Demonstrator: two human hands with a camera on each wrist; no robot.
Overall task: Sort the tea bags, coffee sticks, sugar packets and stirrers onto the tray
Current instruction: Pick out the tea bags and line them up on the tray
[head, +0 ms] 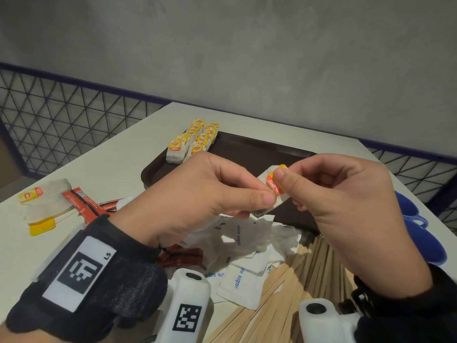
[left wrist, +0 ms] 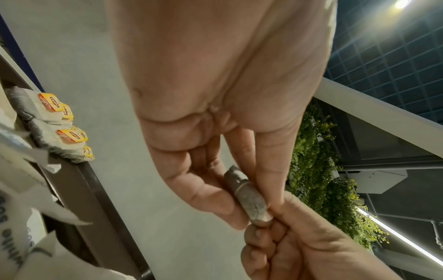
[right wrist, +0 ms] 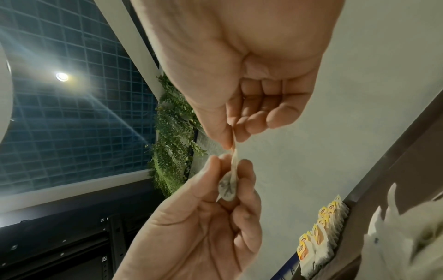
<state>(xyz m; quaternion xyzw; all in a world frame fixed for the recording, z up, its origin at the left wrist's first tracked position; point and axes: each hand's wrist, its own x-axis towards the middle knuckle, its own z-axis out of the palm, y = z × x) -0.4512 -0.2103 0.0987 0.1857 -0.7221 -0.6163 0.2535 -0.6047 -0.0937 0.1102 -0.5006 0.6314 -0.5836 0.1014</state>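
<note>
Stirrers [head: 291, 288], flat pale wooden strips, lie fanned in a loose heap nearest the person, partly under a scatter of white paper sugar packets [head: 241, 283] printed "white sugar" in blue. Red foil coffee sticks [head: 183, 256] poke out from beneath the left wrist, and more of them [head: 84, 201] lie to the left beside a few loose tea bags [head: 47, 201] on the pale table [head: 118, 164].

Above this heap both hands meet on one tea bag [head: 270, 191]. The left hand [head: 197, 194] pinches the soft, grey-flecked paper pouch between thumb and forefinger, the other fingers curled below. The right hand [head: 346, 194] pinches the bag's small red-and-yellow card tag [head: 275, 181] under its thumb tip.

Blue cups [head: 420, 233], glossy and rounded, sit at the right edge of the table.

Farther off lies a dark brown rectangular tray [head: 259, 149] with a raised rim; in its far left corner stand two tight rows of tea bags [head: 195, 142], tags upward.
</note>
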